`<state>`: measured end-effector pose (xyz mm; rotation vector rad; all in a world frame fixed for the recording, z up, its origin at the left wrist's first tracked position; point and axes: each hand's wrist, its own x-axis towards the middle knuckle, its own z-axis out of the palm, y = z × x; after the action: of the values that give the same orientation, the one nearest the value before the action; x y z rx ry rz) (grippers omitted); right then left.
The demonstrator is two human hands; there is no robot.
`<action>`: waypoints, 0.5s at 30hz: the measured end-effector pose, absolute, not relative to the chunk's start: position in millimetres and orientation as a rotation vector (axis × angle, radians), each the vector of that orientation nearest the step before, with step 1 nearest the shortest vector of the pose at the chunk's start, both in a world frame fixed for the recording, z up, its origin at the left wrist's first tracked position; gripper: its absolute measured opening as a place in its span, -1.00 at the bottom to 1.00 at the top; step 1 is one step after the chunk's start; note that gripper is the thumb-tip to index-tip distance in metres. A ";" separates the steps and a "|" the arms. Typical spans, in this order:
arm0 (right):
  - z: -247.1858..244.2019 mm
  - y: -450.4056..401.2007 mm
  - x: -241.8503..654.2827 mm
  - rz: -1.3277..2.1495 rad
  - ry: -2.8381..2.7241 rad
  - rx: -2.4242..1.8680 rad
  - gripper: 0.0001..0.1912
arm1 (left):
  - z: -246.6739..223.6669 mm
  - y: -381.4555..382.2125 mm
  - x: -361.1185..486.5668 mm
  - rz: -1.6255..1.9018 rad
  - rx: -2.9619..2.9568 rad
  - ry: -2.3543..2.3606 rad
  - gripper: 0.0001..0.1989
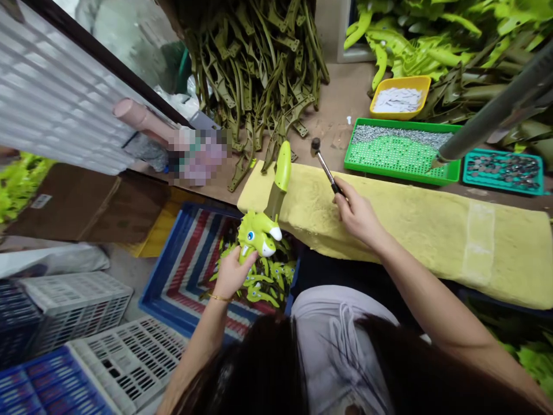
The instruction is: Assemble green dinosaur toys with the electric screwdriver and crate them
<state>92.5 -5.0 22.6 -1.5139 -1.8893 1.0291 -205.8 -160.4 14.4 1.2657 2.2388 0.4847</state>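
My left hand [233, 272] is closed on a lime-green dinosaur-head toy [256, 235] with a blue eye and white tips on its jaws. An olive middle part and a curved green end [283, 166] rise from the head, reaching over the left end of a yellow padded block [415, 213]. My right hand [358, 210] grips the black handle of a small hammer [327, 168], its dark head pointing away from me above the pad. Below the toy, a blue crate [166, 268] with a striped lining contains several similar green toys.
Olive plastic parts [259, 75] are heaped at the back. A green tray [389, 155] holds small metal pieces, beside a yellow tray [401, 112] of white strips and a teal tray [503, 187]. A grey pole [496, 109] slants in from the right. Crates [125, 363] stand lower left.
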 end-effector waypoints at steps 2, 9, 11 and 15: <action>19.9 -20.9 105.8 1.021 -1.884 -1.403 -0.47 | 13.1 -167.3 -201.4 0.283 1.360 2.294 -0.59; 27.9 -64.0 108.8 0.706 -1.948 -1.085 -0.56 | 21.9 -170.0 -192.4 -0.540 1.584 2.350 -0.54; 20.3 -69.7 106.7 0.642 -1.986 -1.077 -0.56 | 24.4 -167.9 -194.9 -0.588 1.598 2.333 -0.53; -3.1 -74.1 110.8 0.744 -2.103 -1.358 -0.56 | 25.4 -164.4 -203.7 -0.604 1.626 2.317 -0.50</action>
<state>110.8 -74.1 -3.1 -1.3576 -2.1026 0.7438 -203.7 -164.4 25.4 1.6259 2.3169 -0.6043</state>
